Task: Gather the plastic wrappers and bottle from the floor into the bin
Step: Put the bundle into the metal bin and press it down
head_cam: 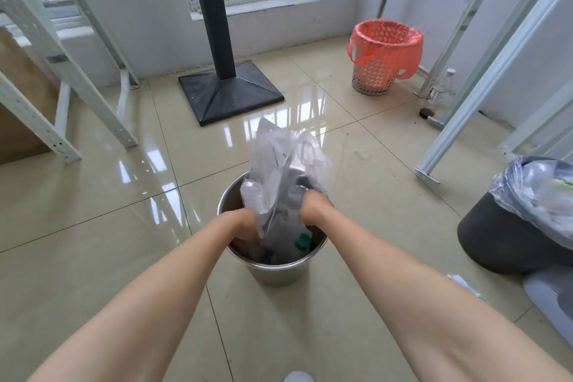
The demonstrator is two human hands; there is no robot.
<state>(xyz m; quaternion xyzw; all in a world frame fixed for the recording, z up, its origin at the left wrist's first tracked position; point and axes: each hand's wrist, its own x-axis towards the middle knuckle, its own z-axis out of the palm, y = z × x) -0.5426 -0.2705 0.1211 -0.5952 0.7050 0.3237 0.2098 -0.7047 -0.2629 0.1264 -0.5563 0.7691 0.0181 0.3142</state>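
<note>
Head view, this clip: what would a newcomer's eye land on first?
First, the two bare arms converging at centre, left hand and right hand pushing crumpled clear plastic wrappers into a steel bin, where a bottle with a green cap lies. Next, the orange-lined basket at the far right wall, and the black post base on the glossy tiles.

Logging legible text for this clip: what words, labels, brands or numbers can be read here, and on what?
None can be read.
Plastic wrappers: small dark print, too blurred to read.
Clear bottle by the right-hand frame: label with red marking, too small to read.
Green-capped bottle in the metal bin: no print visible.
</note>
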